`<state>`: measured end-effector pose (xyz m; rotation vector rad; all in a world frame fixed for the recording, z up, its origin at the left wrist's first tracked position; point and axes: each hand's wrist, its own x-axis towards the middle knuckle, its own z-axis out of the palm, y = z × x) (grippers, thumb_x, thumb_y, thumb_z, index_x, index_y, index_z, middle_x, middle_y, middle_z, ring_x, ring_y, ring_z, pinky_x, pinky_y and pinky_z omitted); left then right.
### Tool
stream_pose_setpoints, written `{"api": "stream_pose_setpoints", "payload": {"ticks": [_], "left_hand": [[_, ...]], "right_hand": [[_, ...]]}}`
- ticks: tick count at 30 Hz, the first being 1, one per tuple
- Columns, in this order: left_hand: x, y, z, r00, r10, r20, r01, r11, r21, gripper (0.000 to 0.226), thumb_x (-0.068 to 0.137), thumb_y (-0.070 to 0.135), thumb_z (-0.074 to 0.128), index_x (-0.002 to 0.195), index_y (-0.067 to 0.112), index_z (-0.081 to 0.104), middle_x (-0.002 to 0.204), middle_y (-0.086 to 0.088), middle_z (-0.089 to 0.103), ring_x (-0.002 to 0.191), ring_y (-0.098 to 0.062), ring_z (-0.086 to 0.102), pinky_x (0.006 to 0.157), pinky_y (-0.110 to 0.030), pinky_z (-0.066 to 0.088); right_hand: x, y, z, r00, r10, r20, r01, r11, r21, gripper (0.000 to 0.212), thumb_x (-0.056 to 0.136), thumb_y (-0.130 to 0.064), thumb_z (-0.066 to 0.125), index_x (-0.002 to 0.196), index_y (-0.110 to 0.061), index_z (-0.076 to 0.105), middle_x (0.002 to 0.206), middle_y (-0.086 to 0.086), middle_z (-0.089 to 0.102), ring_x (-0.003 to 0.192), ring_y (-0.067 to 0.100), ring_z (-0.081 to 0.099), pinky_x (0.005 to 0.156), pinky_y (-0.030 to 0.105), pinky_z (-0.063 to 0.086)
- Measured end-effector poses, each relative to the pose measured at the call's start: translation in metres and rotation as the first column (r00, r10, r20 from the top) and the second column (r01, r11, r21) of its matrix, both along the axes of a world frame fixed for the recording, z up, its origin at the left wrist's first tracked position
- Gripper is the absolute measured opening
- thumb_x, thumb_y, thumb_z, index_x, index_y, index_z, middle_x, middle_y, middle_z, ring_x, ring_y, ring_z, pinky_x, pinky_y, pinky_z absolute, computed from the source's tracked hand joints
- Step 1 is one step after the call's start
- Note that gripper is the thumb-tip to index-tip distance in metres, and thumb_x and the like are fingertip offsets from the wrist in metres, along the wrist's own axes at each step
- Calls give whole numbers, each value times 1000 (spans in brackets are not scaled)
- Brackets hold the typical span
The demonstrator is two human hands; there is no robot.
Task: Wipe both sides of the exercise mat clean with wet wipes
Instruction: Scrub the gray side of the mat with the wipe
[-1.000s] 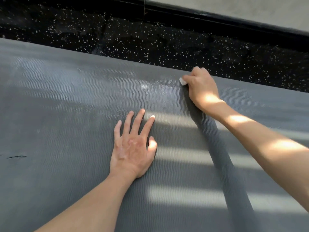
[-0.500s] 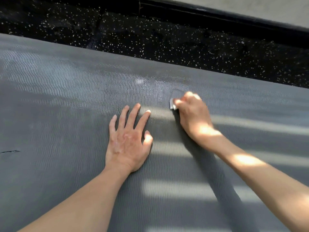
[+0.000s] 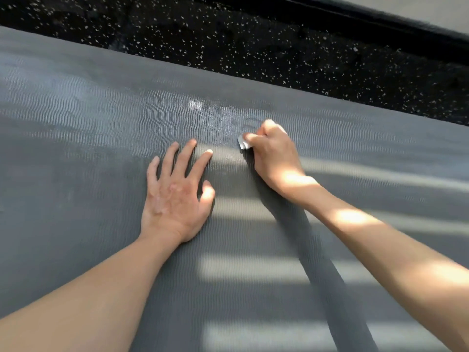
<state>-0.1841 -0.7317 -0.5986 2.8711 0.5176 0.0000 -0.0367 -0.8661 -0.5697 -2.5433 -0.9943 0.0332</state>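
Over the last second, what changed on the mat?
The right hand, gripping the wet wipe, dragged it from the far edge of the mat back toward the person, ending near the left hand. The left hand stayed flat on the mat; grip unchanged.

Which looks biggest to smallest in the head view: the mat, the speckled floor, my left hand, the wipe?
1. mat
2. speckled floor
3. left hand
4. wipe, though the right hand hides most of it

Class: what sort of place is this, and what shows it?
Probably a gym or workout room: a grey ribbed exercise mat lies on black speckled rubber flooring, with a dark baseboard along the wall.
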Motion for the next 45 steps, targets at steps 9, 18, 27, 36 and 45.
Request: {"api": "stream_pose_setpoints", "payload": {"ticks": [9,18,27,36,45], "left_hand": [[1,0,1,1000,8,-11,-8,1000,2,64,88,45,25,147,28,40,160,-1,27,147,-26,20,119,-49,12],[0,1,2,1000,9,-16,-9,1000,-4,65,87,45,24,148,29,38,161,-1,26,148,-26,18,119,-48,9],[0,0,3,1000,6,-13,-6,1000,-8,65,88,45,24,148,29,39,161,-1,25,148,-26,18,119,-49,11],[0,-1,2,1000,0,-11,0,1000,0,64,88,44,25,147,28,40,160,-1,27,147,-27,21,119,-49,13],[-1,-1,3,1000,5,-12,-5,1000,-5,65,88,45,23,149,28,38,161,-1,25,148,-26,18,119,-49,10]], "right_hand": [[-37,-21,1,991,135,-27,-135,991,-1,25,88,-15,44,87,-8,67,77,3,47,71,25,52,57,26,38],[-50,-25,-5,990,129,-55,-126,991,46,30,88,-14,42,90,-2,69,79,11,49,68,30,54,58,34,49],[-77,-36,4,988,112,-104,-110,993,34,10,84,-10,57,87,-16,65,76,10,51,69,31,56,54,34,48],[-103,-50,2,978,178,-112,-175,984,37,24,85,-7,44,90,-6,68,83,10,52,72,31,54,54,35,47],[-115,-53,3,984,138,-110,-129,988,85,18,77,6,61,90,-3,69,80,11,53,70,31,54,56,34,47]]}}
